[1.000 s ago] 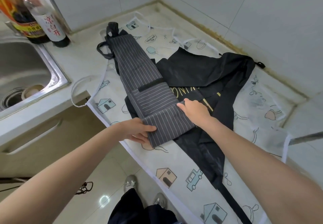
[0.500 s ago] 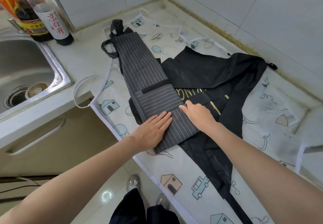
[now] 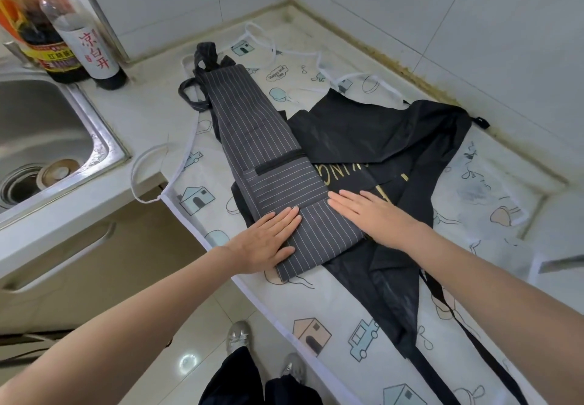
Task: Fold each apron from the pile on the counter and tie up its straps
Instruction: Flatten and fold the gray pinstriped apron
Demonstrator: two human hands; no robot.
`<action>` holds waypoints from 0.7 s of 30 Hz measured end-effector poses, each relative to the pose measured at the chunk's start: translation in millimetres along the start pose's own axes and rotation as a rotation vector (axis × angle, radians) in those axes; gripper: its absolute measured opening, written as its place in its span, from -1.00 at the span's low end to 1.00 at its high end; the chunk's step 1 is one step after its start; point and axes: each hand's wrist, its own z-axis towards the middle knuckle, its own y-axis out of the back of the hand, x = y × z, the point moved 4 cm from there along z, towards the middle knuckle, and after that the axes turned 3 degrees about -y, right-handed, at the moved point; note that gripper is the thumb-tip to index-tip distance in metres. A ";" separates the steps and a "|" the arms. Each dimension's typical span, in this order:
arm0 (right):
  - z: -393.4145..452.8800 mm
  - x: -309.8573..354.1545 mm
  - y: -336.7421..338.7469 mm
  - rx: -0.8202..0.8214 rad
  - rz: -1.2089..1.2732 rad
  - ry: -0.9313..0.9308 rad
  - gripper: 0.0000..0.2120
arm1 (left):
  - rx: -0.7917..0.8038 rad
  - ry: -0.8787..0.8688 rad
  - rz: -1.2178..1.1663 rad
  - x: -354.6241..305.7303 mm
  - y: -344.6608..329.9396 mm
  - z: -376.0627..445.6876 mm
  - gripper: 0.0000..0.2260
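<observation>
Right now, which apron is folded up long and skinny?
The grey striped apron, under both flat hands. The black apron and the white cartoon-print apron beneath it lie spread out.

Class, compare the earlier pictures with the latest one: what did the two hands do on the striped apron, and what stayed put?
The left hand let go of the striped apron's near edge, which it had pinched, and now lies flat on it. The right hand flattened, its fingers spread along the apron's right edge. The striped apron, black apron and bottles stayed put.

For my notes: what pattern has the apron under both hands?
Dark grey with thin white stripes, the striped apron, seen in the head view.
</observation>
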 end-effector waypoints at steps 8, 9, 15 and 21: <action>7.1 -0.5 -2.8 0.193 0.097 -0.041 -0.11 | -0.058 -0.008 -0.088 21.5 20.3 -31.6 -0.24; 9.1 1.8 -0.8 0.202 0.110 -0.053 -0.13 | -0.056 0.011 -0.106 24.6 23.4 -36.0 -0.25; 37.8 -18.1 46.0 0.130 0.682 -0.211 -0.68 | -0.120 0.177 -0.351 23.0 30.8 -39.6 -0.39; 62.3 -30.4 51.8 -0.152 1.177 -0.504 -0.71 | -0.359 0.551 -0.942 49.8 32.4 -36.8 -0.88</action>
